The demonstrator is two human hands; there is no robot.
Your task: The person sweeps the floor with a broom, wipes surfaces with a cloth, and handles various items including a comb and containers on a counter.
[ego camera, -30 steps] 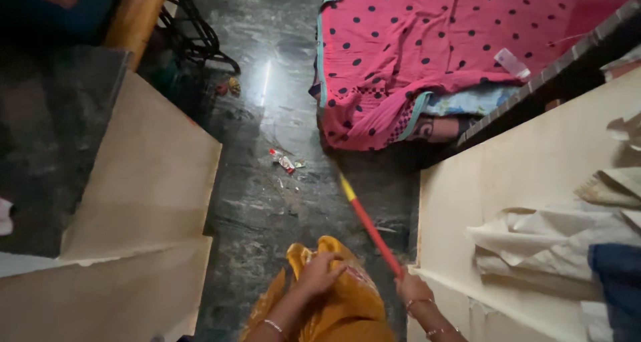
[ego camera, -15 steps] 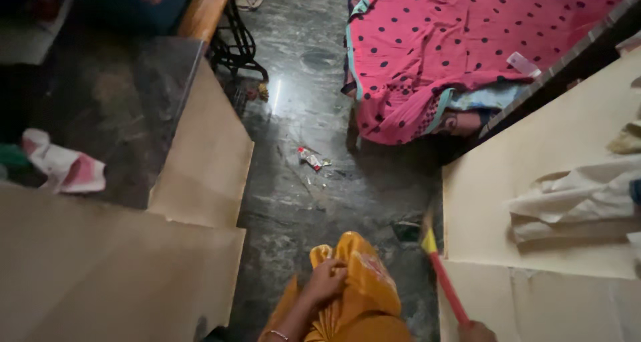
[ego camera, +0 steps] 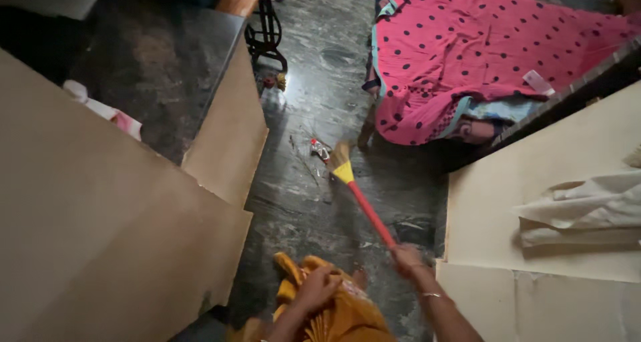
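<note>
My right hand (ego camera: 406, 257) grips the red handle of a broom (ego camera: 366, 208), whose yellow collar and straw head (ego camera: 340, 158) reach forward over the dark stone floor. The broom head lies right beside a small red and white wrapper (ego camera: 320, 149) and bits of litter. My left hand (ego camera: 319, 286) clutches a bunch of yellow-orange cloth (ego camera: 347, 312) gathered at my knees.
A pink black-dotted sheet (ego camera: 481, 55) covers a low bed at upper right. Beige boards (ego camera: 230, 131) lean along the left; a pale board (ego camera: 534, 202) with crumpled white cloth (ego camera: 587, 212) lies at right. A black metal stand (ego camera: 266, 31) is at the far end of the floor strip.
The broom swung from beside the right board out to the middle of the floor, its head now by the wrapper. My right hand came into view. The view shifted left.
</note>
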